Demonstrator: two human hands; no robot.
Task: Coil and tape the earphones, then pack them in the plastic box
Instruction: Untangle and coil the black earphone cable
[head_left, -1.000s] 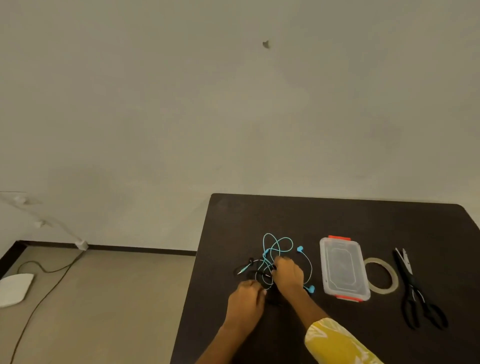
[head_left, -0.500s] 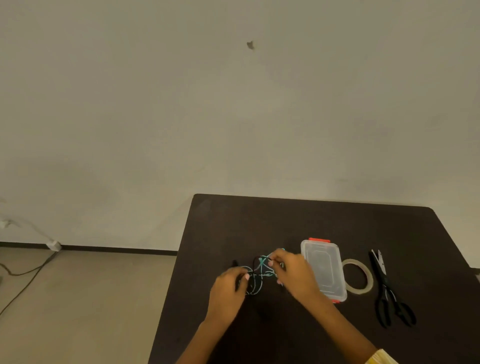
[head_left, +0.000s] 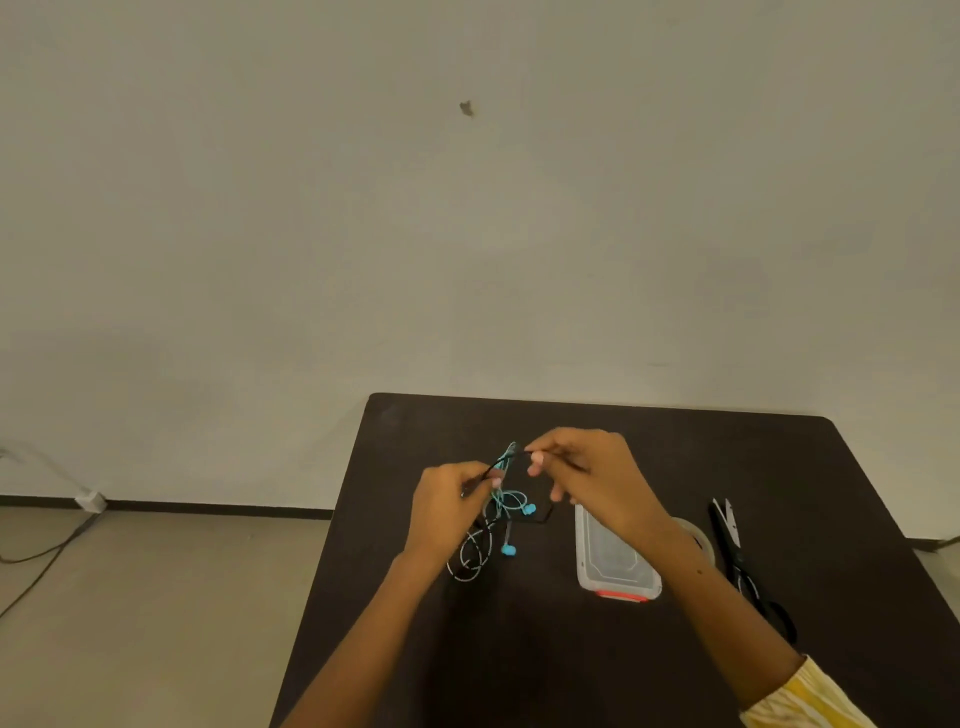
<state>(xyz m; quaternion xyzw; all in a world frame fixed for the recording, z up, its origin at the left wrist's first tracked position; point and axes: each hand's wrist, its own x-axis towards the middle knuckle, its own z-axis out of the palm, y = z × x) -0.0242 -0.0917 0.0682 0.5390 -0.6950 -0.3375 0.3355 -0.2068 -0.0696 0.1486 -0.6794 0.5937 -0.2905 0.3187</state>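
Left hand (head_left: 447, 506) raised over the dark bench (head_left: 779, 467), fingers curled, grip pinching a black cord at its fingertips. Right hand (head_left: 587, 473) raised just beside it, thumb and forefinger pinching the other end of the same short black span; remaining fingers loosely curled below. Span between the two grips taut, sloping up toward the right hand.

Earphones (head_left: 501, 512) a tangle of blue and black cords hanging from the two grips, between and below the hands. Blue loops bunched at the top near the right hand's pinch. Two blue earbuds dangling: one just below the hands, one lower. A black-and-white speckled loop (head_left: 470, 558) lowest, beside the left wrist; whether touching the bench cannot be told. Which cord belongs to which set not resolvable in the tangle.

Box (head_left: 613, 561) clear plastic, lid on, red latch at the near end, flat on the bench to the right of the earphones; far end hidden behind the right forearm. Apart from the cords.

Tape (head_left: 698, 538) roll flat on the bench just right of the box, mostly hidden by the right forearm. Scissors (head_left: 732, 551) black, lying right of the tape, blades pointing away, handles near the forearm.

Yellow-patterned sleeve (head_left: 800, 701) at lower right. Pale wall behind the bench; floor at left with a cable (head_left: 47, 556) along it.
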